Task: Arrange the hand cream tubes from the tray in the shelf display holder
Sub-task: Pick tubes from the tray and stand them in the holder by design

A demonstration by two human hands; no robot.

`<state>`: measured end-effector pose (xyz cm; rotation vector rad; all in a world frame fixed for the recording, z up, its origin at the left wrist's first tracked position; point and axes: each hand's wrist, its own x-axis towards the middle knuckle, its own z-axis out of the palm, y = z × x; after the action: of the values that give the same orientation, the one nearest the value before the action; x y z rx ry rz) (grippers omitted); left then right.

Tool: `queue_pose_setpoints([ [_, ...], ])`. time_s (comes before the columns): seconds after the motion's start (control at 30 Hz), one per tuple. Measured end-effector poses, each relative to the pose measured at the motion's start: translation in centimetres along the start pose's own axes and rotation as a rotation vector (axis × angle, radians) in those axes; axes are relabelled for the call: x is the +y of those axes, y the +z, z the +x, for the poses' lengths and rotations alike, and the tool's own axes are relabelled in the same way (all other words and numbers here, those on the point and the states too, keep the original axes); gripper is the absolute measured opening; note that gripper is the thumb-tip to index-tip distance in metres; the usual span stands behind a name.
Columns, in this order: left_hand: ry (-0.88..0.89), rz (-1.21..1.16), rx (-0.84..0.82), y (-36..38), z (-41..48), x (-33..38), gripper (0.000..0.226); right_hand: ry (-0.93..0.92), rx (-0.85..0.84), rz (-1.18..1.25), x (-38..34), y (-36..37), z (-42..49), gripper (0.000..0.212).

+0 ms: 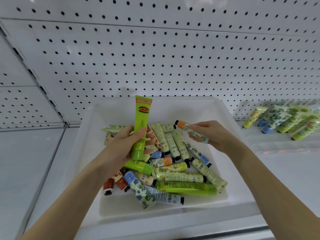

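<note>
A white tray [220,116] sits on the shelf and holds several hand cream tubes [178,174] in a loose pile. My left hand [121,144] grips a bright green tube [141,125] upright over the tray's left side, cap end down. My right hand [213,134] holds a small tube with an orange band and black cap [187,129] over the tray's right side, tilted with the cap pointing up and left. At the far right, a clear display holder [270,144] carries several tubes [284,120] lying side by side.
A white pegboard wall [155,58] rises behind the tray. The white shelf surface [26,161] spreads to the left, with a seam near the left. The shelf's front edge [173,234] runs along the bottom.
</note>
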<state>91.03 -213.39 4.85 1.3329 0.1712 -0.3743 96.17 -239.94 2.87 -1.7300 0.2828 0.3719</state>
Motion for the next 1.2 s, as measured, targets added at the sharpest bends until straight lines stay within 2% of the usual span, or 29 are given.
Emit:
queue_pose_setpoints([
  [0.07,0.025,0.087,0.026,0.0,0.0,-0.1,0.027,-0.051,-0.167,0.023,-1.0,0.3,-1.0,0.016],
  [0.13,0.031,0.244,0.039,-0.1,-0.1,-0.2,0.037,-0.085,-0.343,-0.006,-1.8,0.7,-1.8,0.024],
  [0.2,0.021,0.373,0.031,-0.1,-0.4,-0.1,0.038,-0.096,-0.417,-0.033,-2.1,1.0,-2.4,0.029],
  [0.33,-0.002,0.385,-0.082,-0.1,-0.6,-0.1,0.046,-0.146,-0.371,-0.14,-2.4,1.5,-3.1,0.025],
  [0.43,-0.026,0.35,-0.172,0.4,-0.9,0.1,0.042,-0.189,-0.351,-0.181,-2.3,2.0,-3.1,0.019],
  [0.57,-0.065,0.319,-0.204,0.5,-1.0,-0.3,0.046,-0.168,-0.36,-0.107,-2.2,3.5,-3.3,0.038],
  [0.7,-0.059,0.3,-0.225,0.7,-0.8,-0.8,0.042,-0.177,-0.4,-0.084,-2.2,4.3,-3.4,0.018],
  [0.83,0.001,0.454,-0.277,0.9,-0.9,-0.8,0.04,-0.17,-0.453,-0.04,-2.1,4.7,-3.6,0.021],
  [0.97,0.019,0.446,-0.254,0.8,-0.7,-0.7,0.039,-0.158,-0.487,-0.022,-2.1,4.8,-3.5,0.025],
  [1.07,0.017,0.431,-0.229,0.6,-0.7,-0.6,0.038,-0.138,-0.409,-0.037,-2.4,3.7,-3.2,0.025],
  [1.2,-0.009,0.387,-0.234,0.5,-0.7,-0.5,0.041,-0.169,-0.144,-0.275,-1.6,1.1,-1.8,0.025],
])
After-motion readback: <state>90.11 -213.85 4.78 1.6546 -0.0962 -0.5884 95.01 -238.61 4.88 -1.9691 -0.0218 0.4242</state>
